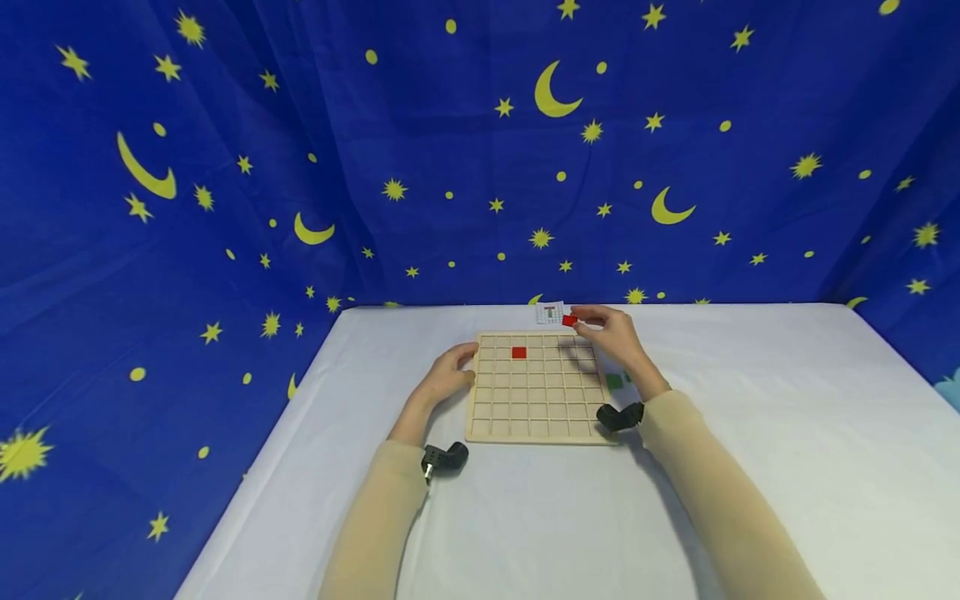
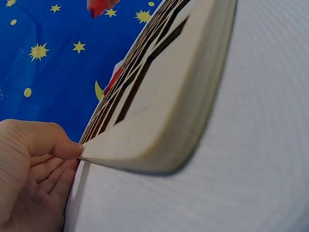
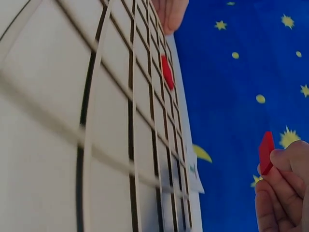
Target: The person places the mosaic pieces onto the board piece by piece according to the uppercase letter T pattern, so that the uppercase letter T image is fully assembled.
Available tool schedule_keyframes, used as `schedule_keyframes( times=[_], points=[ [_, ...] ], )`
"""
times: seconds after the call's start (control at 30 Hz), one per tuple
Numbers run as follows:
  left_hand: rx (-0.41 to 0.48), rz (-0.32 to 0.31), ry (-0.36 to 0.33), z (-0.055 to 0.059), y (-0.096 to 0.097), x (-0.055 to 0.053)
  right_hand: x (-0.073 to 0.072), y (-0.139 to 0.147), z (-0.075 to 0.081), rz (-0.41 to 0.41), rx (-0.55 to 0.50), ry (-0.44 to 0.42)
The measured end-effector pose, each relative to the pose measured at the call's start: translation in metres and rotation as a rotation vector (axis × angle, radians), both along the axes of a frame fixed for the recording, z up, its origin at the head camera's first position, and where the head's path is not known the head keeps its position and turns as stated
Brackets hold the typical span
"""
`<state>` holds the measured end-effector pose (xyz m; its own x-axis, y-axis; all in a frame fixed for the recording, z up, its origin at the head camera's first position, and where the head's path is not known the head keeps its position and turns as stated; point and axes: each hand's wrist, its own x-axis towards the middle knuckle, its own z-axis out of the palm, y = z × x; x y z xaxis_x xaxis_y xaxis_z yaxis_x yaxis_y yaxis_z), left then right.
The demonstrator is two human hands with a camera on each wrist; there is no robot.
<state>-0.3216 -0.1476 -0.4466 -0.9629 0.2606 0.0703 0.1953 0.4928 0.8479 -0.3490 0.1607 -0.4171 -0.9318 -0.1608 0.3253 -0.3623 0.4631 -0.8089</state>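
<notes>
My right hand [image 1: 611, 333] pinches a red square tile [image 1: 570, 320] between thumb and fingertips, raised over the far right corner of a wooden grid board [image 1: 536, 442]. The right wrist view shows the held tile [image 3: 266, 152] tilted on edge. Another red tile [image 1: 519, 352] lies in a cell near the board's far side, left of the middle. At the board's left side rests my left hand [image 1: 447, 377], its thumb and fingers touching the edge. The left wrist view has the left hand's thumb [image 2: 60, 145] right at the board's rim.
A small printed paper card [image 1: 550, 312] with a coloured grid pattern lies beyond the board. Green pieces [image 1: 615, 382] sit beside the board's right edge, partly behind the right wrist. A white cloth [image 1: 570, 533] covers the table; a blue star-patterned curtain [image 1: 465, 150] hangs behind.
</notes>
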Motion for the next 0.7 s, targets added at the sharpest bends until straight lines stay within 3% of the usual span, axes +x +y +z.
schedule_keyframes(
  times=[0.4, 0.7],
  points=[
    [0.01, -0.004, -0.007, -0.001, -0.001, -0.002, -0.002, -0.034, -0.009, 0.133, -0.092, -0.019],
    [0.002, -0.007, -0.006, -0.001, -0.002, -0.001, -0.006, -0.048, -0.019, 0.102, -0.05, -0.06]
  ],
)
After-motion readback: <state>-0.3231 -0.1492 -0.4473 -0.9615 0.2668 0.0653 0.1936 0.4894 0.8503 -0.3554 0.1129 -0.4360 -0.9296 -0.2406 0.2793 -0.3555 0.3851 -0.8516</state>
